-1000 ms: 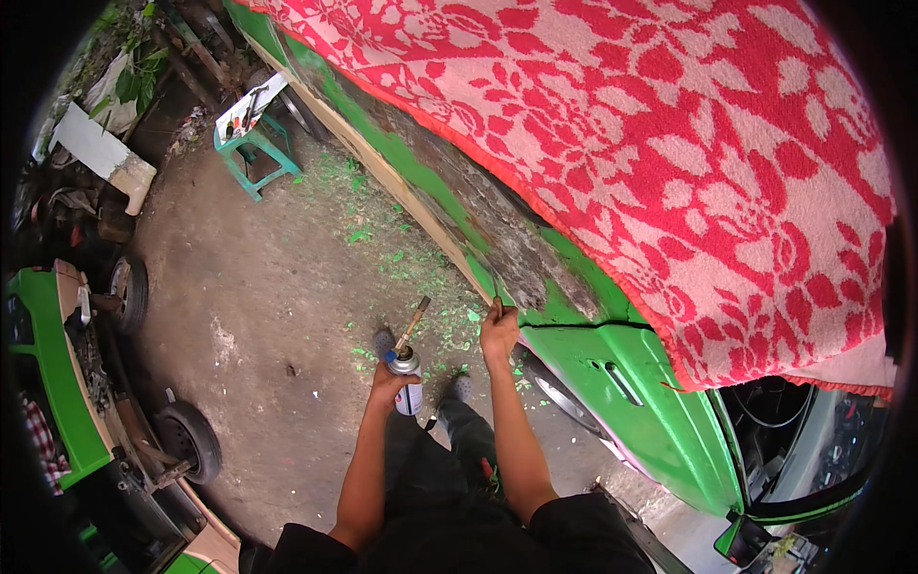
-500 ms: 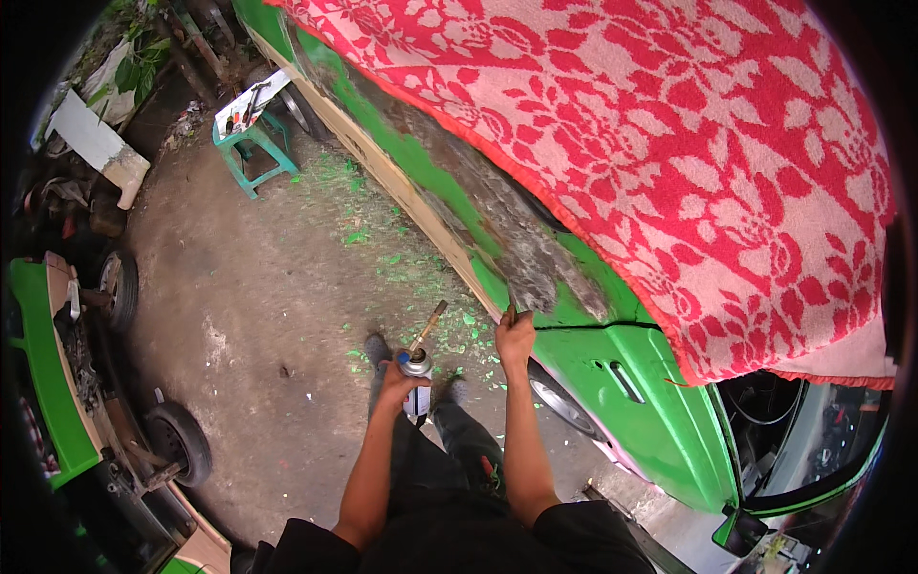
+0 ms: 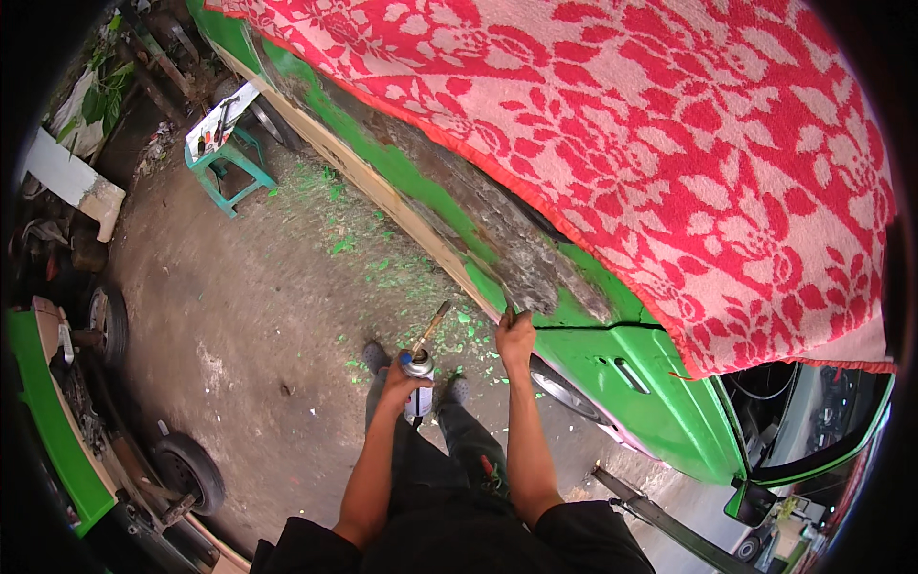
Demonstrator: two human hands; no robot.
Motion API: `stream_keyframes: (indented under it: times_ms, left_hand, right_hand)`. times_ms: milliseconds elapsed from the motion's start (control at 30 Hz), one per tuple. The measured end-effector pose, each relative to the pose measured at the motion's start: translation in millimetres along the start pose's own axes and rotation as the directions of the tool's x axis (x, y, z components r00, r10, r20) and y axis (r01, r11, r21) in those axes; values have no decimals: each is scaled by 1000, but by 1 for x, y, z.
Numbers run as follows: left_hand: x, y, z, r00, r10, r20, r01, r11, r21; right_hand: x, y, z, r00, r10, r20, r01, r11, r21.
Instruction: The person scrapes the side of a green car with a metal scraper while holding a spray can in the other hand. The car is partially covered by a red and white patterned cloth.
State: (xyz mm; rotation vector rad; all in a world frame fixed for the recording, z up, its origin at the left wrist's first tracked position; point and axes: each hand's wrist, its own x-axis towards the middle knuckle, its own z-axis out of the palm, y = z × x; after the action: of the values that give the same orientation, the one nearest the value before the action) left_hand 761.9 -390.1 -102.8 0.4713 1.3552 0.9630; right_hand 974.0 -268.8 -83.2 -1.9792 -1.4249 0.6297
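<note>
My left hand (image 3: pixel 395 385) is wrapped round the canister of a gas blowtorch (image 3: pixel 419 402), in front of my legs. Its brass nozzle (image 3: pixel 432 325) slants up and right towards the car; I cannot make out a flame. Closed on a thin scraper (image 3: pixel 510 298), my right hand (image 3: pixel 516 337) is at the side of a green car (image 3: pixel 622 411). The blade, mostly hidden by my fingers, points at the lower end of a long grey-brown stripped patch (image 3: pixel 535 273). Green paint borders this patch.
A red and pink floral blanket (image 3: pixel 622 143) covers the car's upper part. Green paint flakes (image 3: pixel 359 244) litter the ground. A teal stool (image 3: pixel 229 172) with tools stands at the upper left. Loose wheels (image 3: pixel 186 469) and another green vehicle (image 3: pixel 57 421) are at the left.
The view has shifted slightly, so the stool and blanket appear further left. Both hands keep almost the same place and the same holds on the blowtorch and scraper.
</note>
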Motion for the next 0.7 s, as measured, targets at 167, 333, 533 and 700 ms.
stream_keyframes:
  times_ms: [167, 333, 533, 700]
  left_hand:
    - [14, 8, -13, 998, -58, 32, 57, 998, 16]
    - [27, 14, -27, 998, -56, 33, 53, 996, 68]
    - [29, 25, -27, 993, -60, 97, 56, 997, 47]
    - [36, 19, -28, 994, -16, 110, 9, 998, 57]
  right_hand:
    - [9, -3, 10, 998, -1, -64, -3, 998, -55]
    - [1, -14, 13, 995, 29, -100, -33, 999, -43]
    - [-3, -18, 15, 986, 77, -147, -91, 991, -96]
    - [5, -13, 24, 990, 31, -141, -56, 983, -175]
